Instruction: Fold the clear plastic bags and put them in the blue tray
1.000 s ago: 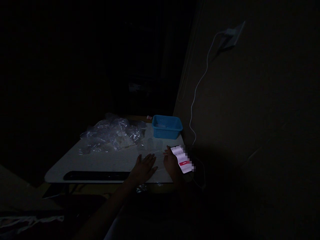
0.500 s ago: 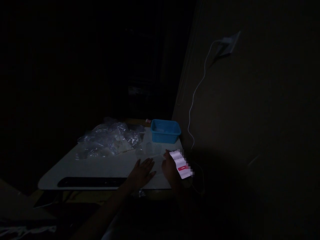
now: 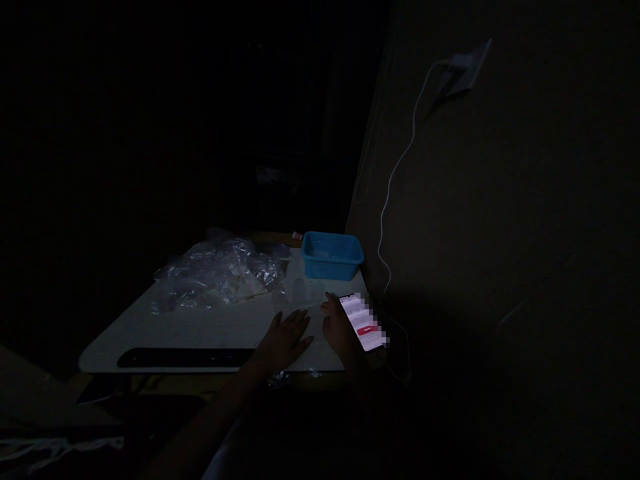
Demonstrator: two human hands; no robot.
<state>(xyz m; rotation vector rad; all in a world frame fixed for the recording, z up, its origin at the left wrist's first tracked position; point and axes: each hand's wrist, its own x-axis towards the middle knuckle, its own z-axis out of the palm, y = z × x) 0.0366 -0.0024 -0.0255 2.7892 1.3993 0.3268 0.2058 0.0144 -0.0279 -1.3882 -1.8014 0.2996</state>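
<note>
My left hand [image 3: 284, 341] lies flat near the front edge of the white table [image 3: 185, 330], its fingers spread over what looks like clear plastic film [image 3: 300, 293]. Just right of it is my right hand [image 3: 339, 328], dark against the table, with a finger stretched forward and others curled. Beside that hand, a lit phone [image 3: 361, 323] shows a pale screen with a red bar. Whether the right hand touches the phone or the film is too dark to tell.
Crumpled clear plastic [image 3: 225, 270] covers the table's back left. A blue basin [image 3: 332, 269] stands at the back right, near a small pinkish object [image 3: 297, 237]. A white cable [image 3: 387, 193] hangs from a wall socket [image 3: 467, 67]. A black strip [image 3: 185, 358] runs along the front edge.
The view has shifted slightly, so the table and basin appear a little higher. Both hands stay in nearly the same place, the right hand's finger reaching slightly farther forward.
</note>
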